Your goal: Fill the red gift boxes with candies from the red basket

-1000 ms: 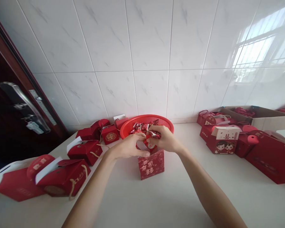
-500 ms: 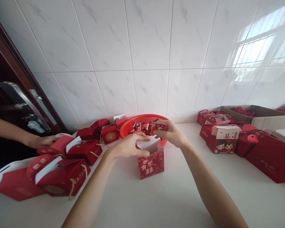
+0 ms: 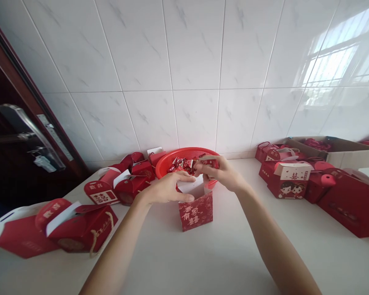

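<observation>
A red paper gift box [image 3: 197, 213] with pale lettering stands upright on the white tabletop, its top open and its white inside showing. My left hand [image 3: 169, 188] grips the box's upper left edge between thumb and fingers. At the back of the opening, my right hand [image 3: 219, 172] pinches a raised red patterned flap, which looks to be part of the same box. Behind both hands, a red plastic basket [image 3: 164, 164] holds several wrapped sweets [image 3: 183, 164]; the hands partly hide it.
Several red gift boxes [image 3: 86, 227], some with rope handles, stand on the left. More boxes [image 3: 344, 205] and an open cardboard carton [image 3: 350, 157] occupy the right. A tiled wall [image 3: 197, 119] bounds the back; a dark door [image 3: 15, 110] is at far left.
Another person's hand has left the view at the left. Some boxes there have shifted, and one now shows a white-and-red label. My hands have hardly moved.
</observation>
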`<state>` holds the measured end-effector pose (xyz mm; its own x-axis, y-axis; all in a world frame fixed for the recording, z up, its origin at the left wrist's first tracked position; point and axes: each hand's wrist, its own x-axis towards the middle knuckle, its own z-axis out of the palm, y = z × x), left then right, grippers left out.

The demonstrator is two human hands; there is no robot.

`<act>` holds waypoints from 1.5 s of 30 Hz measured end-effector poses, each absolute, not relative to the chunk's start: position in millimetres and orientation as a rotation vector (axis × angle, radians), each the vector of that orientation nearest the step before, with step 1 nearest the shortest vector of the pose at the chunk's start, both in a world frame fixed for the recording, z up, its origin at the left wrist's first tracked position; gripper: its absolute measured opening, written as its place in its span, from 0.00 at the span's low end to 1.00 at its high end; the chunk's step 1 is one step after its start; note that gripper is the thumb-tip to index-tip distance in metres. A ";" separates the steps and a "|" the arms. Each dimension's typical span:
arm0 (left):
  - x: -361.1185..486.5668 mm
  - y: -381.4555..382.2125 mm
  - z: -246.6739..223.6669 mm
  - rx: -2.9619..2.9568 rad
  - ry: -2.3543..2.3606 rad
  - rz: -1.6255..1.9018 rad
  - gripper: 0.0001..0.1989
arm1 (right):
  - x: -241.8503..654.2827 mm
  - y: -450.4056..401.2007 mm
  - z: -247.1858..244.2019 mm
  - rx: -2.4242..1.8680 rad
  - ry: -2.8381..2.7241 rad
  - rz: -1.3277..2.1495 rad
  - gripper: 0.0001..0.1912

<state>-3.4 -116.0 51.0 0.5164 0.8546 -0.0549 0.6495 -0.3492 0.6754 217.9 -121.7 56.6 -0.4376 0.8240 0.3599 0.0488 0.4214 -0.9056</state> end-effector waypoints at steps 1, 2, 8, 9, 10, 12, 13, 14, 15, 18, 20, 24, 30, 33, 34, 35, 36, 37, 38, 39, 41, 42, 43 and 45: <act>-3.7 -115.8 50.5 2.103 1.232 0.405 0.36 | 218.1 -121.8 57.2 -0.781 -1.701 1.148 0.14; -3.9 -115.6 50.2 2.098 1.244 0.400 0.36 | 217.9 -121.4 57.2 -0.804 -1.619 1.190 0.15; -5.3 -112.9 47.7 2.132 1.180 0.455 0.34 | 213.1 -114.5 52.0 -0.767 -1.397 1.369 0.08; -5.8 -112.1 47.0 2.143 1.156 0.467 0.34 | 212.7 -114.0 51.7 -0.768 -1.401 1.369 0.07; -6.2 -111.4 46.4 2.153 1.140 0.472 0.33 | 212.7 -113.8 51.7 -0.777 -1.410 1.355 0.06; -6.5 -110.6 45.9 2.159 1.148 0.458 0.34 | 213.0 -114.3 52.3 -0.789 -1.447 1.283 0.06; -6.3 -110.6 46.3 2.159 1.168 0.439 0.35 | 213.2 -114.6 52.6 -0.778 -1.481 1.242 0.06; -5.9 -111.0 47.0 2.157 1.192 0.414 0.35 | 213.3 -114.8 52.8 -0.755 -1.523 1.212 0.07; -5.2 -111.8 48.1 2.153 1.217 0.388 0.36 | 213.3 -114.7 52.7 -0.723 -1.572 1.196 0.08; -2.6 -115.1 52.3 2.128 1.267 0.346 0.37 | 213.0 -113.4 50.4 -0.659 -1.710 1.196 0.10; -1.3 -117.0 54.3 2.111 1.281 0.359 0.37 | 213.4 -112.1 48.2 -0.660 -1.747 1.191 0.11; -1.7 -117.0 54.2 2.119 1.190 0.424 0.33 | 216.7 -111.1 46.6 -0.656 -1.808 1.114 0.13; -4.2 -113.8 49.9 2.123 1.203 0.443 0.34 | 217.6 -109.2 48.8 -0.722 -1.722 1.034 0.10; -4.9 -113.2 48.8 2.119 1.248 0.455 0.35 | 217.5 -108.4 49.0 -0.789 -1.670 1.027 0.10; -5.0 -113.2 48.7 2.114 1.251 0.463 0.35 | 217.8 -108.4 48.9 -0.790 -1.685 1.041 0.10; -5.0 -113.1 48.6 2.110 1.247 0.471 0.35 | 218.4 -108.7 48.8 -0.779 -1.715 1.065 0.10; -5.0 -113.1 48.6 2.109 1.236 0.477 0.34 | 219.1 -109.0 48.5 -0.767 -1.758 1.089 0.10; -4.9 -113.0 48.7 2.111 1.219 0.477 0.33 | 219.8 -109.4 48.1 -0.762 -1.809 1.106 0.09; -4.7 -112.9 48.7 2.116 1.199 0.473 0.32 | 220.6 -109.7 47.5 -0.771 -1.867 1.108 0.09; -4.6 -112.7 48.8 2.122 1.177 0.468 0.31 | 221.4 -110.0 46.9 -0.792 -1.924 1.093 0.08; -4.3 -112.3 48.8 2.132 1.137 0.463 0.29 | 222.5 -110.3 45.8 -0.842 -2.023 1.023 0.05; -4.2 -112.0 48.7 2.134 1.121 0.467 0.29 | 222.9 -110.4 45.4 -0.859 -2.063 0.982 0.03; -4.2 -111.7 48.6 2.136 1.109 0.476 0.29 | 223.0 -110.4 45.2 -0.866 -2.100 0.938 0.06; -4.2 -111.2 48.4 2.142 1.092 0.488 0.29 | 222.4 -110.4 45.2 -0.863 -2.173 0.852 0.15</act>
